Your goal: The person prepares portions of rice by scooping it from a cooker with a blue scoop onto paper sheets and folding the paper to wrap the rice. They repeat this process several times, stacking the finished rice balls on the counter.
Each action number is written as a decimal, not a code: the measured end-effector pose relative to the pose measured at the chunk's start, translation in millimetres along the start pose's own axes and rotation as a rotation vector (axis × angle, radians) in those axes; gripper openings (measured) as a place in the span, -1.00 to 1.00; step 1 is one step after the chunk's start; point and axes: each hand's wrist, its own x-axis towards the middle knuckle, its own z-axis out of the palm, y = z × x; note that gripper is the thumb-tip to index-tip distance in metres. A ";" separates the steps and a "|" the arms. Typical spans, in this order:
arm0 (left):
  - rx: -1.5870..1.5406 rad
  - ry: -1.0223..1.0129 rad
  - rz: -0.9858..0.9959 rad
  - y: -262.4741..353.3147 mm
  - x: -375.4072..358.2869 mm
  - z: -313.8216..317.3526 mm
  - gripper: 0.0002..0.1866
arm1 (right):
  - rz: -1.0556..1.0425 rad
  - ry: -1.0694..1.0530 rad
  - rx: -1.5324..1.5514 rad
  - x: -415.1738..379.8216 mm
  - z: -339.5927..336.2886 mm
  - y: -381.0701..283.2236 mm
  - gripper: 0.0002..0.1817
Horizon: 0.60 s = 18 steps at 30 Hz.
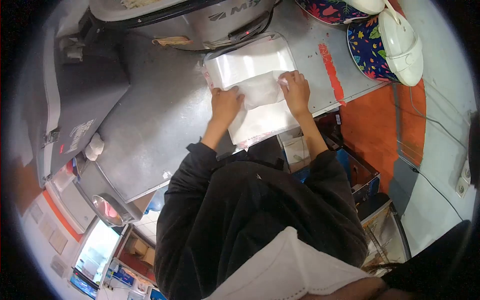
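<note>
On the metal table lies a stack of white sheets (272,120), its borders printed in red. Across its middle runs a folded, translucent wrapper-like sheet (261,91), see-through enough to look like thin plastic. My left hand (226,106) has its fingers closed at the left end of this sheet. At the opposite end, my right hand (296,92) pinches the upper right corner between thumb and fingers. Both wrists come in from the near edge of the table, in dark sleeves.
Behind the stack stands a large silver cooker (200,27) with white rice in its top. A grey box (82,95) is at the left on the metal table (150,115). Dark floral pots (367,52) with white lids sit at the right, past a red tape strip (331,72).
</note>
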 end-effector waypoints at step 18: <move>0.354 0.260 0.254 3.1 -38.6 22.1 -0.74 | -0.611 -0.133 0.144 9.2 -4.5 16.8 -0.78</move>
